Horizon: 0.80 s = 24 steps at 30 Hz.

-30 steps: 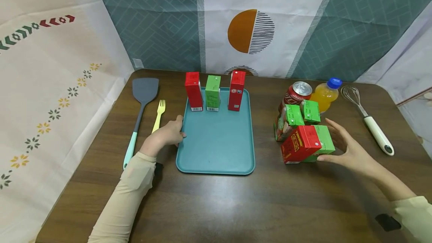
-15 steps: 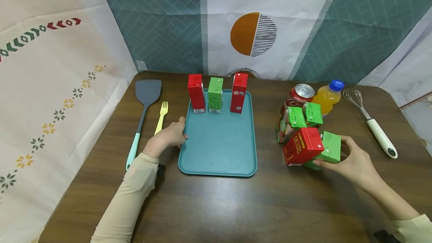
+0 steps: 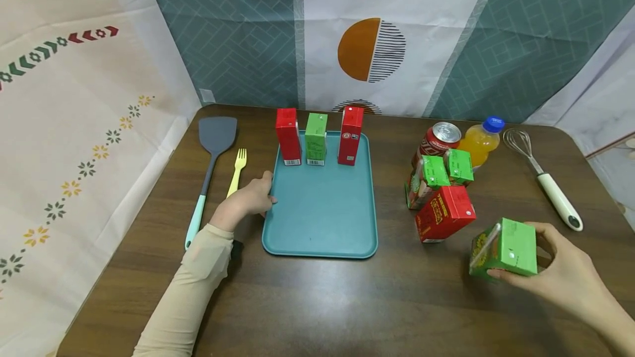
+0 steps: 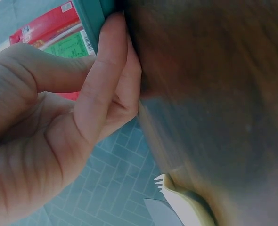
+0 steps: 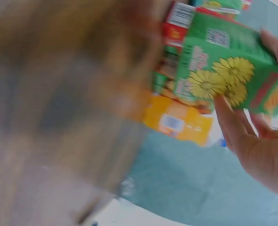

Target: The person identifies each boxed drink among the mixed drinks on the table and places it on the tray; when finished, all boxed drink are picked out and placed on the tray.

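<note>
My right hand (image 3: 568,271) holds a green drink carton (image 3: 517,245) between thumb and fingers, apart from the group at the right. Yellow flowers show on the carton's side in the right wrist view. At the left edge of the teal tray (image 3: 322,208), my left hand (image 3: 251,196) pinches the rim; the left wrist view shows the thumb and fingers meeting there. Along the tray's far end stand a red carton (image 3: 289,139), a green carton (image 3: 316,141) and another red carton (image 3: 350,139).
Right of the tray stand a red carton (image 3: 444,214), two green-topped cartons (image 3: 428,180), a cola can (image 3: 439,139) and an orange juice bottle (image 3: 480,143). A whisk (image 3: 550,189) lies farther right. Left lie a spatula (image 3: 210,158) and a yellow fork (image 3: 238,169).
The right hand has taken hold of the green carton beside the red one and drawn it right and nearer the table's front. The left hand stays at the tray's edge.
</note>
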### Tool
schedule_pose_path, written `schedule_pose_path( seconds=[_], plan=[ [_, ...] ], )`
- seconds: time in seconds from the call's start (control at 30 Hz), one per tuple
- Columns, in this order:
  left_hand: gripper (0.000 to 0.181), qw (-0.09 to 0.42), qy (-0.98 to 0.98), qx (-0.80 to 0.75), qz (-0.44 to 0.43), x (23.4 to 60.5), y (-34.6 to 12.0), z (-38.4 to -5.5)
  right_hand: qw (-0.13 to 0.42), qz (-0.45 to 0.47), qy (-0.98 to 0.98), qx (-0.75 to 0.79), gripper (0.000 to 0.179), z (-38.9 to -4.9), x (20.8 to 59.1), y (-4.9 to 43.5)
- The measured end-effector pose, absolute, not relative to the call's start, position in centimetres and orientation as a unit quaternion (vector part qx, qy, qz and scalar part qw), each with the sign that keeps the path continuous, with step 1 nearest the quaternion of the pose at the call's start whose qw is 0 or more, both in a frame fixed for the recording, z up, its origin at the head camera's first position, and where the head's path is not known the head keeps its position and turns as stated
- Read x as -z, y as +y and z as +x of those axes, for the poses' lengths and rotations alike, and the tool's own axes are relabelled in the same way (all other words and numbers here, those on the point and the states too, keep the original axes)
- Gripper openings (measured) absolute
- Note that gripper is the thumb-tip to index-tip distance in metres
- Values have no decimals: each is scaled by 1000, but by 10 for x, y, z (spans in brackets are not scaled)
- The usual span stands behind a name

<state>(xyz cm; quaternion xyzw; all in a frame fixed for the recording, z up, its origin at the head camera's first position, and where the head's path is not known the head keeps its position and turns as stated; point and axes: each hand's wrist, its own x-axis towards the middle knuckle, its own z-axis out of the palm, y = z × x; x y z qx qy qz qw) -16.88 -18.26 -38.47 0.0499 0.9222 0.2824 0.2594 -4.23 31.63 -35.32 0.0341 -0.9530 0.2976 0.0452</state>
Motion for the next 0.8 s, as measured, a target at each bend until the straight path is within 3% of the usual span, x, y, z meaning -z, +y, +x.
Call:
schedule_pose_path(
  seconds=[0.17,0.4,0.6,0.8],
  plan=[
    [58,261,923,-279,50,385,-183,-169,52,114,-943,-308,83,-24,349,302],
    [57,259,923,-279,54,386,-185,-168,20,160,-931,-328,84,-14,343,260],
    [56,256,923,-282,52,387,-185,-168,9,193,-900,-391,79,-29,338,210],
    [57,257,922,-283,59,386,-185,-170,44,205,-884,-418,80,-52,334,171]
  ],
)
